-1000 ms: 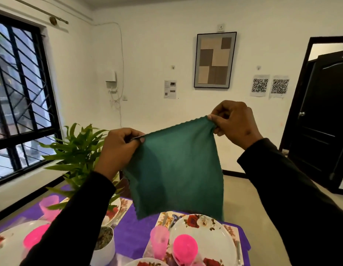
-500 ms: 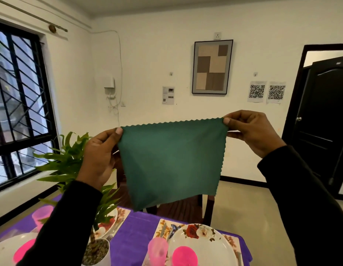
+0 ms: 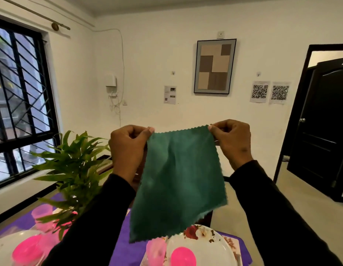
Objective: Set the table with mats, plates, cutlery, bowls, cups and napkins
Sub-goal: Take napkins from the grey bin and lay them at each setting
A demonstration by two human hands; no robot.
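Note:
A green cloth napkin (image 3: 178, 181) with zigzag edges hangs in the air in front of me, above the table. My left hand (image 3: 128, 148) pinches its top left corner and my right hand (image 3: 232, 141) pinches its top right corner. Below it, a white floral plate (image 3: 205, 244) carries a pink bowl (image 3: 183, 256), with a pink cup (image 3: 156, 250) beside it on the purple tablecloth (image 3: 126, 250). At the far left stand another pink bowl (image 3: 26, 252) on a plate and a pink cup (image 3: 42, 215).
A potted green plant (image 3: 74, 169) stands on the table left of my arms. A dark wooden chair (image 3: 139, 169) shows behind the napkin. A barred window is on the left and a black door (image 3: 320, 121) on the right.
My hands have come closer together, so the napkin's top edge is shorter and the cloth hangs in a looser, narrower shape. The camera has tilted down slightly.

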